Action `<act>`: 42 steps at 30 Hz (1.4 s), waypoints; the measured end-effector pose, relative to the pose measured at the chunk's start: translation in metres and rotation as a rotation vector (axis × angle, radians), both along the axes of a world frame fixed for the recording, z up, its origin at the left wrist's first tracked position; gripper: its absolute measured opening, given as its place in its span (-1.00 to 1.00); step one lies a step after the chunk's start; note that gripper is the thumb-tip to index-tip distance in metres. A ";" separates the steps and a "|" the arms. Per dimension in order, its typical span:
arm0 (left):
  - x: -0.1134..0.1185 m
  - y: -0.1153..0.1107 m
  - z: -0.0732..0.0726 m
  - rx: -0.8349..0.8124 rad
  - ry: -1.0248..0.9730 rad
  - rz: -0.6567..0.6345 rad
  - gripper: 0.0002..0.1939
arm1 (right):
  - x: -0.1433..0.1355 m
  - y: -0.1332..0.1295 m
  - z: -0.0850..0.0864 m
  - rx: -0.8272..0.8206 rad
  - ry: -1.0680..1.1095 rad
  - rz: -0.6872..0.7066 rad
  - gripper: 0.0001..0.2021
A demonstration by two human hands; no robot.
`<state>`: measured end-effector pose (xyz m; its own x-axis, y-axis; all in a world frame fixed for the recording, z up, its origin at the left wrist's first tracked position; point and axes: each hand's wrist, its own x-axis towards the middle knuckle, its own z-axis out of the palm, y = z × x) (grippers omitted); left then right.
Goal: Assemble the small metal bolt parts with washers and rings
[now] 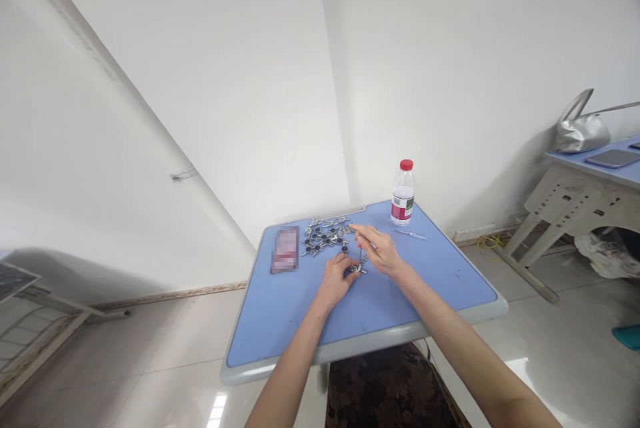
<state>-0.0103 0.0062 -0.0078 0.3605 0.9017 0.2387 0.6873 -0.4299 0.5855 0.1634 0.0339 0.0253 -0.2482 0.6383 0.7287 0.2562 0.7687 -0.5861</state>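
My left hand [337, 276] rests on the blue desk, its fingers closed on a small silver metal fitting [359, 269]. Above that piece, my right hand [376, 249] pinches a thin screwdriver [360, 256], whose shaft points straight down at the fitting. Its handle is hidden by my fingers. Beyond my hands lies a group of similar metal fittings [327, 240], many with black round parts. A few small silver pieces sit close to my right hand, partly covered by it.
A blurred-out phone-shaped item [285, 249] lies at the desk's left. A red-capped bottle [403, 195] stands at the back right, near a thin slender tool [411, 235]. The desk [270, 328] adjoins a white wall. Another desk [620, 168] at right bears a silver bag [583, 133].
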 end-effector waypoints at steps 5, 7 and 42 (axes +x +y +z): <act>-0.001 0.002 -0.003 -0.006 0.007 -0.001 -0.83 | -0.002 0.004 0.003 -0.134 0.151 0.161 -0.66; -0.001 0.003 -0.004 -0.005 0.006 0.001 -0.83 | -0.006 0.006 0.004 -0.180 0.199 0.149 -0.73; -0.001 0.005 -0.012 0.049 -0.008 -0.012 -0.82 | -0.017 0.008 0.006 -0.355 0.280 0.049 -0.82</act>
<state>-0.0117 0.0110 -0.0196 0.3687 0.8845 0.2858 0.6772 -0.4663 0.5692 0.1464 0.0420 0.0313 -0.1092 0.8530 0.5104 0.0189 0.5152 -0.8569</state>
